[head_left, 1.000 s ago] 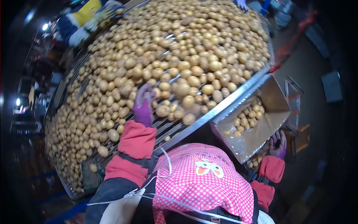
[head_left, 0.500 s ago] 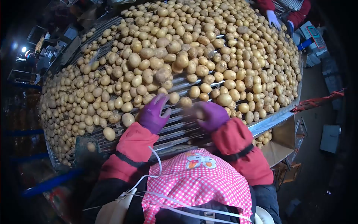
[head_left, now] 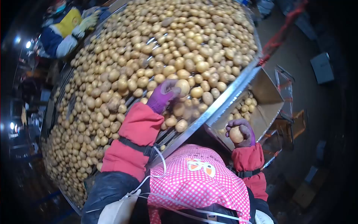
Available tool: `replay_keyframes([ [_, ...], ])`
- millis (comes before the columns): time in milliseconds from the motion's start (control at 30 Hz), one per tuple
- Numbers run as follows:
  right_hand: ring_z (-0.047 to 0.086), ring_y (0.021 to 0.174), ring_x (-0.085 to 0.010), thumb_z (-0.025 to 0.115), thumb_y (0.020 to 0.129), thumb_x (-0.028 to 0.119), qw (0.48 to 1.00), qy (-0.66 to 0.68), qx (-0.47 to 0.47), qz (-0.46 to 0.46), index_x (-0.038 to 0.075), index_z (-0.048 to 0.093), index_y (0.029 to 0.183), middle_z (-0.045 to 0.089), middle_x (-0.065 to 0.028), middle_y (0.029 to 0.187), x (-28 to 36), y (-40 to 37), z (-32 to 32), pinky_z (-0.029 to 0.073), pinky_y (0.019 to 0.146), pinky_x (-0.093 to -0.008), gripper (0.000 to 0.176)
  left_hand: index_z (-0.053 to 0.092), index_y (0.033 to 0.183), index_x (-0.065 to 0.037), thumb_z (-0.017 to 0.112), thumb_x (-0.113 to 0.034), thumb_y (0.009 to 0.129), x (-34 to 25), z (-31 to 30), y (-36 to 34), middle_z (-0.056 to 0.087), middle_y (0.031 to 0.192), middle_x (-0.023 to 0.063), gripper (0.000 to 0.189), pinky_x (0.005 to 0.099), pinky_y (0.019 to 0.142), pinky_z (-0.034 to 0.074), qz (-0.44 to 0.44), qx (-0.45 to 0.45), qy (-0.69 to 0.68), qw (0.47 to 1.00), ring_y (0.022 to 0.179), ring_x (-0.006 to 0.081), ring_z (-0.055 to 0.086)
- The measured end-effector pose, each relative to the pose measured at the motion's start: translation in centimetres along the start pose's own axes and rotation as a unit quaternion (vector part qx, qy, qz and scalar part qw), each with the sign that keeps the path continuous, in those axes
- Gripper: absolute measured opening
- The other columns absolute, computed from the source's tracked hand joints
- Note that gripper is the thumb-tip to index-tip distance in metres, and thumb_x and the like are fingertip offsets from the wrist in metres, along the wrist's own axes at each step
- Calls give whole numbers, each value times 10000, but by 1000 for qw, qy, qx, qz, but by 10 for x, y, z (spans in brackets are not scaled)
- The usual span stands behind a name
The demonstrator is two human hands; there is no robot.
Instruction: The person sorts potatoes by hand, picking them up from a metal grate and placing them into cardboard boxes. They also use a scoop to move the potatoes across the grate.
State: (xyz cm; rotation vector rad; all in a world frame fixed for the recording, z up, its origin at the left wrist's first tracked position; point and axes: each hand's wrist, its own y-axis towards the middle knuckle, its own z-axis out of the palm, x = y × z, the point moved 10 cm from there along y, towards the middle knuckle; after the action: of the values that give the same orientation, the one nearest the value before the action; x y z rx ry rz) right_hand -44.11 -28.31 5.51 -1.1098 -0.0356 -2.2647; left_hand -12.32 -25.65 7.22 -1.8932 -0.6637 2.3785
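Note:
Heaped potatoes (head_left: 115, 56) cover the large slatted table in front of me. My left hand (head_left: 164, 95), in a purple glove, is over the near part of the heap, its fingers curled round a large potato (head_left: 182, 88). My right hand (head_left: 244, 132), in the same kind of glove, is beyond the table's edge, over the near side of a cardboard box (head_left: 266, 87). It grips a round potato (head_left: 236, 134) that shows between the thumb and fingers. More potatoes (head_left: 244, 106) lie inside the box.
A metal rail (head_left: 220, 106) edges the table on the near right side. Red cord (head_left: 278, 35) stretches up from its corner. Another person with a yellow garment (head_left: 68, 23) and gloved hands is at the far left. A grey box (head_left: 322, 68) stands on the floor at right.
My view has turned to the right. My right hand has moved from over the slats to the cardboard box, with a potato in it. My left hand has closed on a potato.

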Motion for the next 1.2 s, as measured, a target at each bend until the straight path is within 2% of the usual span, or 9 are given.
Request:
replay_keyframes([
  [300, 626, 972, -257, 562, 926, 259, 903, 59, -407, -125, 0, 586, 1108, 618, -141, 1094, 82, -161, -266, 565, 728, -360, 317, 454, 1395, -2, 607, -229, 965, 15, 138, 20, 594, 1245, 125, 509, 269, 807, 515, 93, 81, 104, 987, 947, 148, 614],
  [367, 614, 1113, -293, 593, 934, 254, 698, -500, -441, -261, 22, 534, 1275, 558, -183, 1305, 109, -223, -346, 554, 849, -388, 417, 425, 1416, 0, 559, -194, 992, 1, 122, 3, 588, 1280, 140, 485, 261, 797, 515, 25, 20, 69, 997, 911, 136, 613],
  [433, 591, 1182, -306, 591, 947, 273, 578, -664, -398, -259, 35, 482, 1359, 516, -197, 1383, 113, -203, -338, 537, 904, -399, 488, 414, 1425, -1, 549, -179, 998, -4, 89, -3, 587, 1290, 142, 482, 254, 795, 513, 106, -31, 90, 990, 900, 131, 610],
  [567, 574, 1207, -331, 567, 975, 328, 906, -231, -327, -135, 45, 413, 1423, 480, -212, 1420, 106, -110, -285, 512, 951, -400, 552, 420, 1420, 7, 560, -96, 969, 25, 24, -50, 594, 1262, 152, 484, 311, 878, 515, 138, -108, 59, 983, 1038, 169, 618],
  [700, 600, 1079, -181, 613, 952, 163, 935, -321, -114, -99, 42, 528, 1358, 577, -113, 1247, 90, 34, -108, 490, 906, -292, 432, 506, 1382, -53, 621, -40, 902, 19, -54, -100, 613, 1237, 119, 493, 332, 935, 507, 164, -244, 205, 934, 1098, 207, 620],
  [767, 602, 1136, -204, 637, 876, 74, 863, -483, -27, -145, 55, 610, 1290, 624, -126, 1263, 54, 93, -27, 488, 946, -308, 416, 540, 1348, -63, 654, -91, 908, 17, -101, -128, 636, 1173, 103, 455, 320, 886, 519, 177, -327, 201, 906, 1020, 181, 634],
  [800, 589, 1193, -305, 693, 829, 133, 707, -647, 44, -282, 101, 613, 1296, 585, -182, 1343, 55, 104, 50, 472, 1003, -381, 475, 546, 1336, -66, 659, -99, 902, 19, -122, -139, 630, 1187, 125, 450, 340, 889, 522, 166, -345, 239, 892, 1010, 221, 643],
  [967, 310, 1421, -409, 749, 753, 326, 375, -907, 148, -119, 454, 437, 1425, 244, -81, 1607, -42, 211, 149, 368, 1094, -532, 752, 574, 1310, -110, 687, -170, 840, -21, -144, -158, 557, 1334, 151, 487, 464, 1011, 447, 226, -281, 546, 756, 1153, 355, 573],
  [1200, 297, 1445, -368, 697, 790, 237, 317, -914, 202, -152, 447, 515, 1334, 269, -37, 1598, -61, 303, 139, 371, 1113, -535, 611, 588, 1321, -213, 695, -333, 798, 12, -145, -125, 525, 1390, 77, 547, 543, 1098, 320, 217, -164, 670, 691, 1329, 349, 444],
])
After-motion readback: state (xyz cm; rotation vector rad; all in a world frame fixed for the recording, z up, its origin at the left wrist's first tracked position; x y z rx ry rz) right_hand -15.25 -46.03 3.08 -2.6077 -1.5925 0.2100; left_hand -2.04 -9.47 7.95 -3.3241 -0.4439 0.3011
